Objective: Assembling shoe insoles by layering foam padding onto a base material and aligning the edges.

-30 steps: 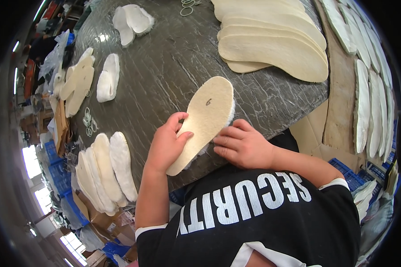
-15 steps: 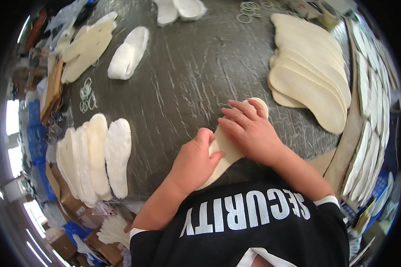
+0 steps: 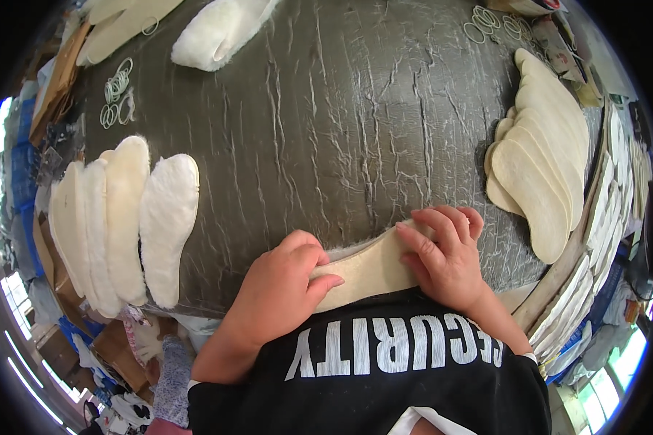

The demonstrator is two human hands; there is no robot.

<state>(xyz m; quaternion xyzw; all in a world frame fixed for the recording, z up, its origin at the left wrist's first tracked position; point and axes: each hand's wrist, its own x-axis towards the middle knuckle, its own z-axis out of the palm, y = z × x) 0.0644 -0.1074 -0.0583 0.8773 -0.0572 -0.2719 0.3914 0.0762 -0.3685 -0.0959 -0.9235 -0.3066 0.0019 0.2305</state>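
Observation:
A cream insole (image 3: 370,274) is held at the near edge of the table, close against my shirt. Its smooth backing faces up, and white fluff shows along its far edge. My left hand (image 3: 283,286) is closed on the left end, thumb on the smooth face. At the other end my right hand (image 3: 448,257) grips it between thumb and bent fingers. Whether a second layer lies beneath, I cannot tell. Left of my hands lies a white fluffy insole (image 3: 170,232), beside a row of overlapping insoles (image 3: 123,217).
A fanned stack of cream insoles (image 3: 544,159) lies at the right. Rubber bands (image 3: 116,90) are at the far left, with more bands (image 3: 486,22) at the far right. A curled fluffy white piece (image 3: 214,36) sits at the back. Strips of white pieces (image 3: 595,246) line the right edge.
The insole has turned from slanting to nearly level and come closer to my body. My right hand has moved from lying across it to gripping its right end. The view has shifted.

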